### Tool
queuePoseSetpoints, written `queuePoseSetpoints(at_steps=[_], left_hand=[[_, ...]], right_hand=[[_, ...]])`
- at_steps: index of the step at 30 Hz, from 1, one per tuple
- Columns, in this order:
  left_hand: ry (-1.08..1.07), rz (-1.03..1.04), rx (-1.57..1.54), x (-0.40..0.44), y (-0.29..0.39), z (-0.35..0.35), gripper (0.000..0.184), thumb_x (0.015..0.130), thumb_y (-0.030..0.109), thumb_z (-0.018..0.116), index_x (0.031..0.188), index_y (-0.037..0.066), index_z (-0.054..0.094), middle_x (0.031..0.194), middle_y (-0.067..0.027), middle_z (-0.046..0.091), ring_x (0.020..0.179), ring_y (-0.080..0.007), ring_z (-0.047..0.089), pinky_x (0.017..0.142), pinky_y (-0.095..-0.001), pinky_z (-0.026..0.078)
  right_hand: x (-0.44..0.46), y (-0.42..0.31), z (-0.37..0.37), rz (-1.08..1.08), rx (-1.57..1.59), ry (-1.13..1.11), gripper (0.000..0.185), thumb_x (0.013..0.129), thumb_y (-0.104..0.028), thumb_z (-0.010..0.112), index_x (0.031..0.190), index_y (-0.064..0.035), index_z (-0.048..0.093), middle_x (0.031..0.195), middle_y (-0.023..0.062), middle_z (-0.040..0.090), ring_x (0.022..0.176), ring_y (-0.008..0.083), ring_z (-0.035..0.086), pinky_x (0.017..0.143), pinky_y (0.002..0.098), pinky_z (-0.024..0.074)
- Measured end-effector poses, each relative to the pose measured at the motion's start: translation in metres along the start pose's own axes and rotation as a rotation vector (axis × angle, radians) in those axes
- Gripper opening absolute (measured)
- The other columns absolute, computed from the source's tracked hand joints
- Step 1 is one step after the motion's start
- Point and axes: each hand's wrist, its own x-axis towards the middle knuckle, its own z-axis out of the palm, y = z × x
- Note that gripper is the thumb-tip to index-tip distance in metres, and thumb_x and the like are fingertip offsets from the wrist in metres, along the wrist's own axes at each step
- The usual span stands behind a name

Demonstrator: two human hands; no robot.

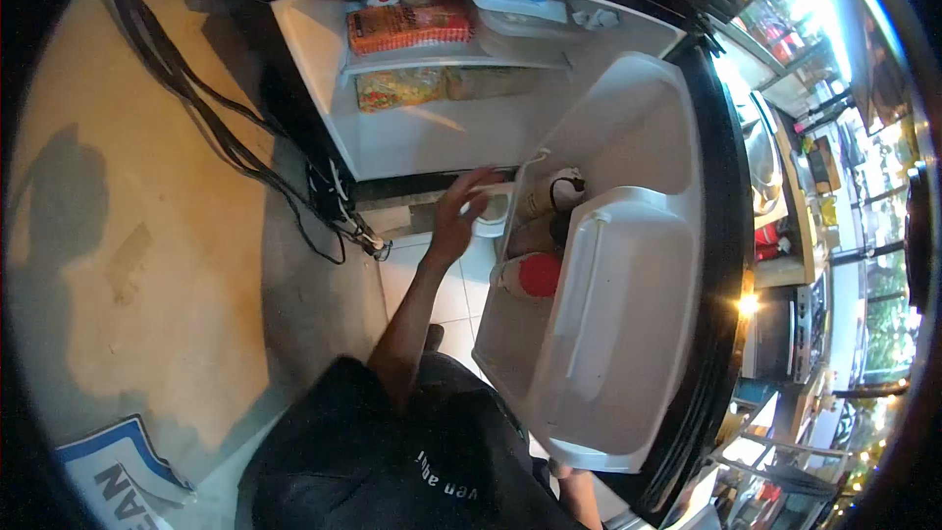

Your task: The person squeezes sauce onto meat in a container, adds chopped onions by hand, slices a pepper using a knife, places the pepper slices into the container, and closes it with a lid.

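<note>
A refrigerator [392,152] stands open in front of me, its door [628,353] swung out to the right. My left hand [459,221] reaches into the gap between the cabinet and the door, fingers apart and holding nothing. Down at the door's near edge, my right hand [566,476] is partly hidden, and its visible fingers curl at the edge. A container with a red lid [539,275] and a pale bottle [554,193] stand in the door's shelves. On the upper shelf lies an orange-red package [410,29]; a yellow-green bag [400,88] sits beneath it.
Dark cables [226,142] hang along the wall on the left, running down to a cluster of plugs [368,240]. A sign with a blue border [123,466] leans at lower left. An oven [775,334] and a counter with kitchen items stand behind the door on the right.
</note>
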Motion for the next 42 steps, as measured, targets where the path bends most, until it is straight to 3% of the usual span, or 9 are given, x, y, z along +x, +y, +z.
queuePoseSetpoints(at_steps=[4, 7, 12, 17, 19, 23, 32, 37, 42], left_hand=[[0.237, -0.457, -0.315, -0.113, -0.077, -0.066, 0.057, 0.098, 0.05, 0.04, 0.141, 0.013, 0.047, 0.142, -0.0086, 0.05, 0.132, -0.0263, 0.044, 0.105, -0.0457, 0.037], [0.269, -0.721, -0.252, -0.164, -0.082, -0.092, 0.057, 0.097, 0.05, 0.043, 0.14, 0.013, 0.047, 0.137, -0.0087, 0.054, 0.124, -0.026, 0.052, 0.103, -0.0439, 0.039], [0.445, -0.78, -0.296, -0.193, -0.09, -0.126, 0.06, 0.1, 0.047, 0.04, 0.147, 0.01, 0.033, 0.148, -0.0097, 0.035, 0.134, -0.0262, 0.037, 0.11, -0.0426, 0.03], [0.675, -0.469, -0.44, -0.132, -0.095, -0.168, 0.065, 0.102, 0.043, 0.037, 0.153, 0.007, 0.019, 0.16, -0.0106, 0.015, 0.145, -0.0265, 0.021, 0.118, -0.0414, 0.02], [1.173, -0.327, -0.579, -0.078, -0.023, -0.121, 0.052, 0.101, 0.035, 0.04, 0.146, 0.009, 0.036, 0.153, -0.009, 0.034, 0.136, -0.025, 0.036, 0.112, -0.0392, 0.031], [1.31, -0.22, -0.487, -0.046, -0.139, -0.223, 0.064, 0.1, 0.047, 0.034, 0.15, 0.007, 0.03, 0.156, -0.0123, 0.029, 0.14, -0.0279, 0.031, 0.115, -0.0389, 0.027], [-0.568, -0.877, 0.361, -0.255, -0.171, 0.1, 0.055, 0.1, 0.042, 0.038, 0.141, 0.006, 0.037, 0.143, -0.0126, 0.037, 0.127, -0.0268, 0.038, 0.106, -0.0386, 0.031], [-1.526, -0.728, 0.423, -0.368, -0.141, 0.226, 0.05, 0.099, 0.039, 0.041, 0.136, 0.005, 0.041, 0.136, -0.0127, 0.041, 0.12, -0.0262, 0.041, 0.101, -0.0384, 0.034], [-1.962, -0.508, 0.459, -0.462, -0.115, 0.333, 0.046, 0.099, 0.037, 0.043, 0.131, 0.004, 0.045, 0.128, -0.0129, 0.046, 0.113, -0.0255, 0.045, 0.096, -0.0383, 0.037]], right_hand=[[0.026, -0.01, 0.059, -0.411, 0.033, -0.011, 0.061, 0.085, -0.029, 0.065, 0.135, -0.0008, 0.041, 0.138, 0.0228, 0.041, 0.12, 0.033, 0.045, 0.1, 0.0462, 0.0378], [0.033, -0.017, 0.085, -0.602, 0.074, 0.008, 0.059, 0.084, -0.027, 0.065, 0.132, -0.0015, 0.042, 0.137, 0.0239, 0.04, 0.119, 0.0339, 0.045, 0.098, 0.0464, 0.0383], [0.027, 0.007, 0.058, -0.126, -0.166, -0.108, 0.058, 0.075, -0.02, 0.076, 0.123, -0.0055, 0.046, 0.13, 0.0264, 0.039, 0.114, 0.0358, 0.044, 0.092, 0.0479, 0.0379], [-0.013, 0.061, 0.003, 0.341, -0.357, 0.143, 0.048, 0.077, -0.007, 0.071, 0.12, -0.0034, 0.049, 0.133, 0.0201, 0.043, 0.119, 0.0318, 0.046, 0.086, 0.0388, 0.0429], [-0.042, 0.077, -0.023, 0.447, -0.433, 0.332, 0.044, 0.084, -0.008, 0.066, 0.124, -0.0006, 0.05, 0.134, 0.0147, 0.045, 0.108, 0.0245, 0.052, 0.085, 0.0347, 0.044], [-0.122, 0.096, -0.074, 0.774, -0.547, 0.656, 0.039, 0.087, -0.012, 0.063, 0.122, 0.0004, 0.051, 0.132, 0.0132, 0.046, 0.105, 0.0231, 0.052, 0.085, 0.0333, 0.0453], [-0.373, 0.057, -0.111, 1.323, -0.971, 1.103, 0.04, 0.078, -0.015, 0.071, 0.111, -0.0011, 0.054, 0.115, 0.0199, 0.046, 0.11, 0.035, 0.049, 0.094, 0.0413, 0.0428], [-0.462, 0.012, -0.165, 1.213, -1.29, 1.498, 0.024, 0.077, -0.013, 0.072, 0.096, -0.0046, 0.06, 0.101, 0.0127, 0.056, 0.095, 0.0306, 0.058, 0.084, 0.0397, 0.0474], [-0.543, -0.026, -0.308, 1.063, -1.439, 1.604, 0.02, 0.08, -0.014, 0.069, 0.095, -0.0043, 0.06, 0.094, 0.0153, 0.062, 0.091, 0.0335, 0.059, 0.08, 0.0434, 0.046]])
